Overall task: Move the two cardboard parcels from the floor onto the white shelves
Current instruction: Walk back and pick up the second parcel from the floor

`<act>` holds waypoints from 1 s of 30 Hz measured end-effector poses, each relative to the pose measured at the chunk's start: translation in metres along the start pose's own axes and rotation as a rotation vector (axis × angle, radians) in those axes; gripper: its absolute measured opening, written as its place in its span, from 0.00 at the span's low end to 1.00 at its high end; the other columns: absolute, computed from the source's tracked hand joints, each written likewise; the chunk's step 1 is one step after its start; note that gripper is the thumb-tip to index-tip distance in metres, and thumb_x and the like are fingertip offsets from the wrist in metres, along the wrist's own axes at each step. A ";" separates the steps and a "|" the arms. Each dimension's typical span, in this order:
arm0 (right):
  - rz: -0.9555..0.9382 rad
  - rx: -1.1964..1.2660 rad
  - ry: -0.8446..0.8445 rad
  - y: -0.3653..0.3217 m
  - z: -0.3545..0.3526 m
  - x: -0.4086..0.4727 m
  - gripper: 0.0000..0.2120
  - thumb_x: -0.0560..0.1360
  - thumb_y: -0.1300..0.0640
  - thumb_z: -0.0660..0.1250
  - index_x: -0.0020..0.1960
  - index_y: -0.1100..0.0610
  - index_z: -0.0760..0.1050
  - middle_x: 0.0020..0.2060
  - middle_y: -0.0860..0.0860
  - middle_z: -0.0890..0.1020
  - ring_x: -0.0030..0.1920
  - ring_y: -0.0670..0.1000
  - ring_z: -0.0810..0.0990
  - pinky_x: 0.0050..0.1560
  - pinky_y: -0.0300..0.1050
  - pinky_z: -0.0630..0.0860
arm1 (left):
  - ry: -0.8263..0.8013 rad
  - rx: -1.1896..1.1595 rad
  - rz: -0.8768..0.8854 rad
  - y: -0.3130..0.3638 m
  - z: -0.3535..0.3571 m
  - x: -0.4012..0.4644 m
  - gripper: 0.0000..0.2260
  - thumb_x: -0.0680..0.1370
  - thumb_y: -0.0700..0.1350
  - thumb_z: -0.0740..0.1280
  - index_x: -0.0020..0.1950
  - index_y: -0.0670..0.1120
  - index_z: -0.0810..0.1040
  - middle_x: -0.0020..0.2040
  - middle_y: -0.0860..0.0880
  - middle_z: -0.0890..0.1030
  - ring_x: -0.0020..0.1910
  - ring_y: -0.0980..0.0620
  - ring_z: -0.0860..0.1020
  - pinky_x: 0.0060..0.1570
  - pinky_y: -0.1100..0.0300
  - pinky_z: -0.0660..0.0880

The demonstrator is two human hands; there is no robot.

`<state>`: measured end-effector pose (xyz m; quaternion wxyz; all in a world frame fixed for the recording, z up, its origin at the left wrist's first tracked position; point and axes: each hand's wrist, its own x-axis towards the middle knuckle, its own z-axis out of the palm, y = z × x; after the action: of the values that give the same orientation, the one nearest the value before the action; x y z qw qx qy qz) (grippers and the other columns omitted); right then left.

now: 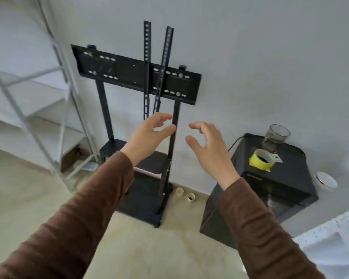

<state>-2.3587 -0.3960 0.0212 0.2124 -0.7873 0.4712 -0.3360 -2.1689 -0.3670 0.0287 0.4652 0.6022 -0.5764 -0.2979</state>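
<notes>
My left hand point(147, 135) and my right hand point(208, 146) are both raised in front of me, fingers curled apart, holding nothing. Brown sleeves cover both arms. White metal shelves point(38, 109) stand at the left against the wall, their boards bare. A brown cardboard piece point(71, 158) shows low behind the shelf frame near the floor; I cannot tell whether it is a parcel. Another white shelf corner point(330, 228) enters at the lower right. No parcel is clearly visible on the floor.
A black TV stand point(141, 81) stands against the wall straight ahead. To the right a black cabinet point(270, 188) carries a yellow tape roll point(261, 160) and a glass cup point(276, 135). Two small pipe stubs point(184, 194) rise from the pale floor.
</notes>
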 end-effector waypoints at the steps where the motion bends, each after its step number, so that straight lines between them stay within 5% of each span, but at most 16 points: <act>1: -0.017 0.031 -0.048 -0.014 0.024 0.005 0.17 0.81 0.48 0.65 0.69 0.49 0.74 0.66 0.47 0.76 0.68 0.48 0.72 0.68 0.45 0.69 | 0.052 0.005 -0.036 -0.015 -0.025 -0.009 0.16 0.81 0.52 0.67 0.69 0.53 0.77 0.67 0.54 0.78 0.69 0.55 0.73 0.61 0.61 0.66; 7: -0.073 0.182 -0.296 -0.105 0.175 0.028 0.14 0.81 0.49 0.65 0.66 0.49 0.75 0.61 0.45 0.75 0.65 0.47 0.73 0.66 0.46 0.71 | 0.290 -0.011 -0.256 -0.110 -0.176 -0.076 0.16 0.79 0.54 0.68 0.67 0.55 0.78 0.63 0.53 0.81 0.66 0.53 0.77 0.68 0.51 0.73; 14: -0.117 0.308 -0.509 -0.226 0.333 0.031 0.16 0.81 0.49 0.66 0.68 0.50 0.75 0.62 0.48 0.77 0.62 0.47 0.75 0.61 0.43 0.72 | 0.501 -0.065 -0.411 -0.199 -0.329 -0.153 0.12 0.81 0.47 0.69 0.64 0.50 0.80 0.53 0.53 0.83 0.51 0.61 0.80 0.46 0.74 0.73; 19: -0.169 0.310 -0.622 -0.291 0.415 0.032 0.15 0.81 0.51 0.67 0.67 0.51 0.76 0.58 0.49 0.78 0.52 0.44 0.77 0.50 0.29 0.72 | 0.632 -0.103 -0.503 -0.248 -0.407 -0.195 0.11 0.81 0.49 0.69 0.63 0.51 0.80 0.53 0.55 0.83 0.51 0.61 0.80 0.50 0.68 0.73; 23: -0.200 0.301 -0.708 -0.325 0.476 0.045 0.16 0.81 0.49 0.66 0.67 0.49 0.75 0.61 0.45 0.78 0.58 0.46 0.76 0.59 0.43 0.75 | 0.729 -0.153 -0.562 -0.291 -0.455 -0.210 0.11 0.81 0.50 0.69 0.62 0.52 0.81 0.53 0.54 0.83 0.50 0.59 0.80 0.51 0.64 0.73; 30: -0.252 0.363 -0.807 -0.380 0.594 0.102 0.15 0.81 0.51 0.66 0.66 0.51 0.77 0.62 0.47 0.79 0.62 0.47 0.76 0.64 0.46 0.74 | 0.797 -0.160 -0.635 -0.358 -0.538 -0.195 0.14 0.75 0.56 0.70 0.58 0.55 0.81 0.52 0.53 0.83 0.51 0.56 0.80 0.54 0.59 0.75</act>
<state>-1.6640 -0.2990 -0.1039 0.4708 -0.8565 0.1850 -0.1027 -1.5686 -0.0955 -0.1194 0.5798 0.7769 -0.1185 -0.2151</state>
